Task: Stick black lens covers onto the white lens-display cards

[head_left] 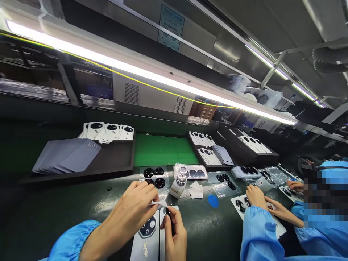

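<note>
My left hand (134, 203) is closed, pinching a folded white wipe (161, 204) between thumb and fingers. My right hand (175, 233) is closed around a thin black piece (170, 220), seen edge-on and mostly hidden by the fingers. The wipe's end reaches the right fingertips. Below the hands lie two pale phone back covers side by side; the left cover (145, 241) carries a black camera plate (149, 227) and gold lettering. The right cover (162, 237) is partly hidden by my right hand.
Ahead are a clear sheet of black camera discs (159, 183), a dispenser bottle (178, 186), a white wipe square (196, 190) and a blue disc (213, 201). Trays of covers (119, 156) (199, 159) stand behind. At right, a co-worker's blue sleeves (257, 232) and hands handle similar covers.
</note>
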`<state>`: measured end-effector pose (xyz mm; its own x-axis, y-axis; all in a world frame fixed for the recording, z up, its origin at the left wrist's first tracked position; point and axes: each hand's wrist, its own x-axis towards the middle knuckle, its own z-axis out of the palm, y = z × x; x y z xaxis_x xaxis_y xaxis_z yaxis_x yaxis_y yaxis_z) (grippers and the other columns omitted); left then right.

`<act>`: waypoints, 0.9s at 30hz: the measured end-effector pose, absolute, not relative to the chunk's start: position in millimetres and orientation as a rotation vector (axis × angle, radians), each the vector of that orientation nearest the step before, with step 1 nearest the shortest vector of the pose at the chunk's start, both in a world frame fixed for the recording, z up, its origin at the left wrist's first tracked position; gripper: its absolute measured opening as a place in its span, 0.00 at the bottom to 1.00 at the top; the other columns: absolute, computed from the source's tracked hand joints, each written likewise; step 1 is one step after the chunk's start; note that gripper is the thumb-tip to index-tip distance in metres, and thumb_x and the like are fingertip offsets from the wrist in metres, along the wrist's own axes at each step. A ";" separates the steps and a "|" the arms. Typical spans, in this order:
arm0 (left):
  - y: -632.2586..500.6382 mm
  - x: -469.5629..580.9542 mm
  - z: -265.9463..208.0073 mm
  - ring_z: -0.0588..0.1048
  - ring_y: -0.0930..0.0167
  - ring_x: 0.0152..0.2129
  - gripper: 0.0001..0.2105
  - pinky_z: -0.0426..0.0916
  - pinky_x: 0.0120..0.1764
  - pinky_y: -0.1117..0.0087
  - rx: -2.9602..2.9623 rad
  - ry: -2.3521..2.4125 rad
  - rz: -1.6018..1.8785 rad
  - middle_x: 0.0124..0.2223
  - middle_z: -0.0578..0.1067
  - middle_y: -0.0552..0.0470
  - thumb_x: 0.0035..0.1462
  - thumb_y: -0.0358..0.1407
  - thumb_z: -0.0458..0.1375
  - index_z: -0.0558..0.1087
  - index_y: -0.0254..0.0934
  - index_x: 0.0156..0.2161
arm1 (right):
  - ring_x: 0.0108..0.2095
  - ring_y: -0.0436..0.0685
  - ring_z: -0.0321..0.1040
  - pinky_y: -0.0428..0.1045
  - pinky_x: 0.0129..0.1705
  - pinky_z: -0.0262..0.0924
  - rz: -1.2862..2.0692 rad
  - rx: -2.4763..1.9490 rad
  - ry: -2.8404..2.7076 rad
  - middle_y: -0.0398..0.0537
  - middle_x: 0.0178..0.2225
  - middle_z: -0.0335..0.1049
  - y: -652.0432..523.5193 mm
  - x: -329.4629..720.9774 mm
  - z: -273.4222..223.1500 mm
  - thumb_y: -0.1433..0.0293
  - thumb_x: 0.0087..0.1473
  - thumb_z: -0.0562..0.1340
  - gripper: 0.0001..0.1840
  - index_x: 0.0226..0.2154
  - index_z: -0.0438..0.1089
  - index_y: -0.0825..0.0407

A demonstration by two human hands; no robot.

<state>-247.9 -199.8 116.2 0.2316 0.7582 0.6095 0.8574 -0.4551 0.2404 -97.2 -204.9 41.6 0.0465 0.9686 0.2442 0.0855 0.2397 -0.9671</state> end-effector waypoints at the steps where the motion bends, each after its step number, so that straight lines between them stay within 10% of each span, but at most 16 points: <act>1: -200.9 -248.6 115.9 0.67 0.68 0.27 0.08 0.57 0.34 0.67 -2.350 -1.541 -1.038 0.28 0.69 0.55 0.59 0.29 0.50 0.66 0.39 0.29 | 0.24 0.52 0.65 0.44 0.30 0.59 0.986 -1.097 -1.301 0.41 0.22 0.68 -202.7 -94.6 42.2 0.51 0.55 0.58 0.20 0.38 0.74 0.48; 13: -225.9 -234.8 92.0 0.66 0.71 0.29 0.13 0.61 0.47 0.63 -2.357 -1.336 -1.092 0.29 0.69 0.56 0.56 0.19 0.46 0.65 0.39 0.30 | 0.20 0.46 0.55 0.42 0.22 0.54 1.129 -1.003 -1.153 0.43 0.30 0.67 -197.1 -77.4 41.2 0.50 0.48 0.65 0.20 0.32 0.75 0.50; 16: -228.2 -231.8 84.6 0.69 0.68 0.34 0.04 0.65 0.44 0.64 -2.460 -1.426 -1.242 0.35 0.71 0.53 0.57 0.28 0.56 0.66 0.40 0.33 | 0.19 0.46 0.54 0.43 0.21 0.54 1.101 -0.995 -1.168 0.44 0.30 0.67 -197.7 -73.7 40.4 0.50 0.48 0.65 0.19 0.33 0.75 0.49; 21: -215.5 -219.9 81.0 0.67 0.59 0.51 0.18 0.65 0.51 0.61 -2.449 -1.763 -1.755 0.52 0.71 0.45 0.53 0.43 0.62 0.69 0.43 0.49 | 0.19 0.47 0.55 0.43 0.22 0.56 1.017 -0.991 -1.243 0.44 0.30 0.67 -198.8 -71.1 43.0 0.53 0.50 0.65 0.17 0.31 0.77 0.48; 27: -204.4 -201.5 79.7 0.71 0.62 0.39 0.11 0.64 0.46 0.62 -2.426 -2.035 -2.072 0.36 0.75 0.48 0.58 0.45 0.56 0.73 0.41 0.30 | 0.18 0.45 0.53 0.42 0.18 0.52 1.028 -0.965 -1.227 0.43 0.28 0.65 -201.6 -68.3 48.3 0.52 0.49 0.65 0.17 0.30 0.77 0.48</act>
